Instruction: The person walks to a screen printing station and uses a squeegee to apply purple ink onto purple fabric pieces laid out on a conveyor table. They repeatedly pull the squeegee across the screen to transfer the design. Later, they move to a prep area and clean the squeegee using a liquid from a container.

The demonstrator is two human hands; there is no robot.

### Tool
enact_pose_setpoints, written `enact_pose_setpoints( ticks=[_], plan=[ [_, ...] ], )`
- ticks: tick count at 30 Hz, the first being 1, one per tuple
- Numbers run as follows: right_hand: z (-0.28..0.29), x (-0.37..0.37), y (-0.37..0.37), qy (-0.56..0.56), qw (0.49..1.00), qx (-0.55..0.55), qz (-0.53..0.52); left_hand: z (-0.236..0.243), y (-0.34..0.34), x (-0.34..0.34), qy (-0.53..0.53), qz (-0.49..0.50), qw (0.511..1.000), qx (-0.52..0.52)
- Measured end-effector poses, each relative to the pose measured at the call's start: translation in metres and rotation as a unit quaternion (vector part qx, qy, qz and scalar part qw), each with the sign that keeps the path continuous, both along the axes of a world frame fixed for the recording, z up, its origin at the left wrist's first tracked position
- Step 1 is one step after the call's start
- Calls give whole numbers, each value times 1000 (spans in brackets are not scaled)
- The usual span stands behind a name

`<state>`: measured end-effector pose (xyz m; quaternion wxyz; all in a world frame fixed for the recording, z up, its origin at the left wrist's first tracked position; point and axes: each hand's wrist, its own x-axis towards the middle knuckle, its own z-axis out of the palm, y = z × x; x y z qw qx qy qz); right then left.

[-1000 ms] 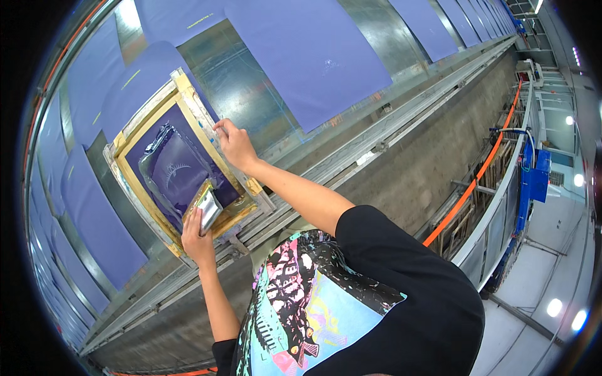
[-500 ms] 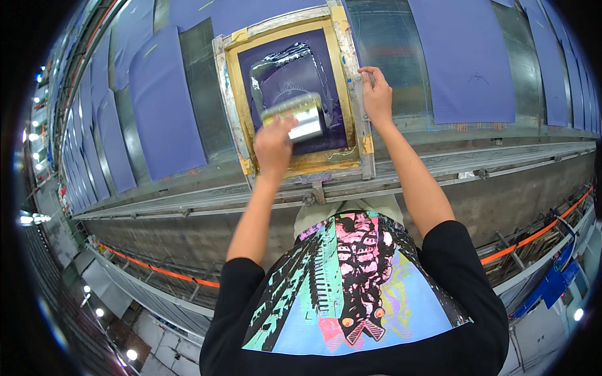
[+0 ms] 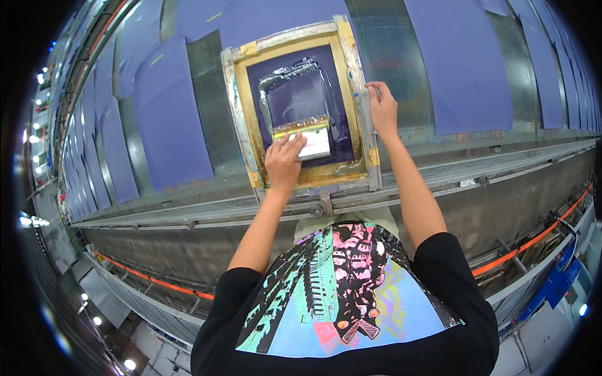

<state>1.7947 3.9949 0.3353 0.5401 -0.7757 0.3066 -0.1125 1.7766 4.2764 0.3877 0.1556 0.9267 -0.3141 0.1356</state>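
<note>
My left hand [image 3: 285, 163] is closed around a wide, shiny metal squeegee [image 3: 315, 145] with a yellow strip along its far edge. The squeegee stands on the near part of a dark purple screen mesh [image 3: 258, 100]. Glossy clear paste [image 3: 290, 70] forms a rough outline beyond and beside it, around a faint pale pattern. A worn metal screen frame [image 3: 291, 36], patched with yellow tape, surrounds the mesh. My right hand [image 3: 384, 111] pinches the frame's right rail with its fingers.
Purple fabric panels [image 3: 172, 113] lie along the long table, with another panel [image 3: 467, 75] to the right. A metal rail [image 3: 439, 172] edges the table's near side, with a small bracket [image 3: 326, 203] at the frame. An orange strip [image 3: 157, 285] runs behind me.
The squeegee was blurred by motion; now it shows sharper, slightly nearer to me on the mesh. My right hand stays on the frame. The whole view has shifted a little.
</note>
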Motion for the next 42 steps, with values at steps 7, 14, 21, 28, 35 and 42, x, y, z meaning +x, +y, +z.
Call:
enact_pose_setpoints(
  ticks=[7,14,21,28,35,42],
  plan=[
    [-3,-1,4,-16,1000,18,6,2,-25,126,80,44,993,-81],
    [-10,-2,1,-36,999,2,7,-16,-5,24,70,37,996,31],
    [0,-2,1,-24,1000,12,12,11,-16,73,152,61,985,-61],
    [-14,1,1,-25,999,32,17,-2,-30,111,86,72,994,-19],
    [-11,4,-7,-56,998,9,40,-4,-4,-9,82,18,996,3],
    [20,11,18,-81,996,-47,2,5,36,-38,119,-4,992,-37]
  ],
)
